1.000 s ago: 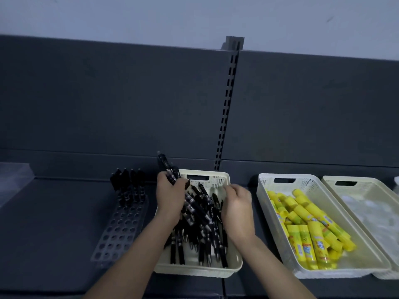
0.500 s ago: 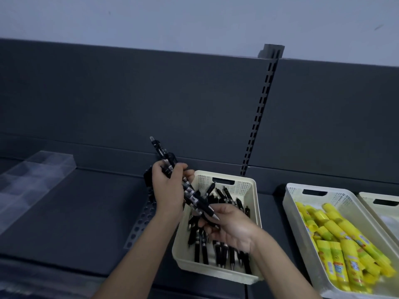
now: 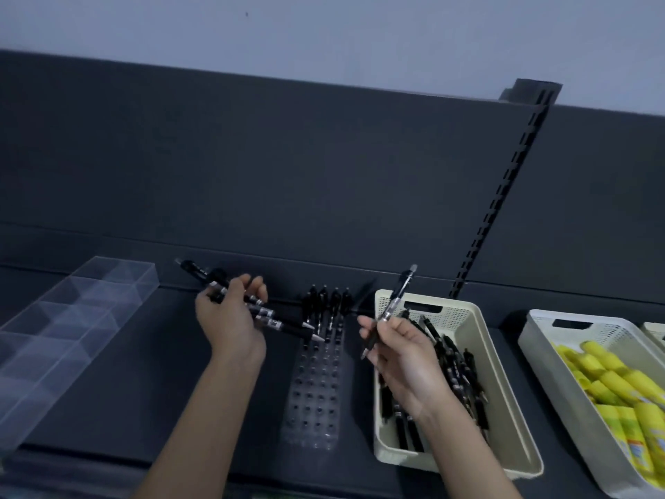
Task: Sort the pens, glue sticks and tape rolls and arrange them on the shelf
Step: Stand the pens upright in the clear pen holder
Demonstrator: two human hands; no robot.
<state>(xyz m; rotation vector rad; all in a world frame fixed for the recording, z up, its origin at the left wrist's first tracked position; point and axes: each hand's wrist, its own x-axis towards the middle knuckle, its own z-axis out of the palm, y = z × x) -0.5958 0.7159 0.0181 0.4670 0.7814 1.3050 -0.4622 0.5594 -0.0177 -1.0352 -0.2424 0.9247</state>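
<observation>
My left hand (image 3: 230,322) grips a bundle of black pens (image 3: 284,324), tips pointing right over the clear pen rack (image 3: 316,397). Several black pens (image 3: 325,298) stand upright in the rack's far row. My right hand (image 3: 399,349) holds a single black pen (image 3: 394,304) upright, above the left edge of the cream basket (image 3: 503,415), where several more black pens (image 3: 457,369) lie. The rack sits on the dark shelf (image 3: 144,372) between my two hands.
A clear divided tray (image 3: 61,325) stands at the left of the shelf. A cream basket (image 3: 547,358) of yellow glue sticks (image 3: 619,397) sits at the right, with another basket's corner (image 3: 655,331) beyond it. A slotted upright (image 3: 500,196) rises behind the pen basket.
My view has swung left. My left hand carried its bundle of pens out of the basket to over the rack. My right hand has lifted a single pen out of the basket.
</observation>
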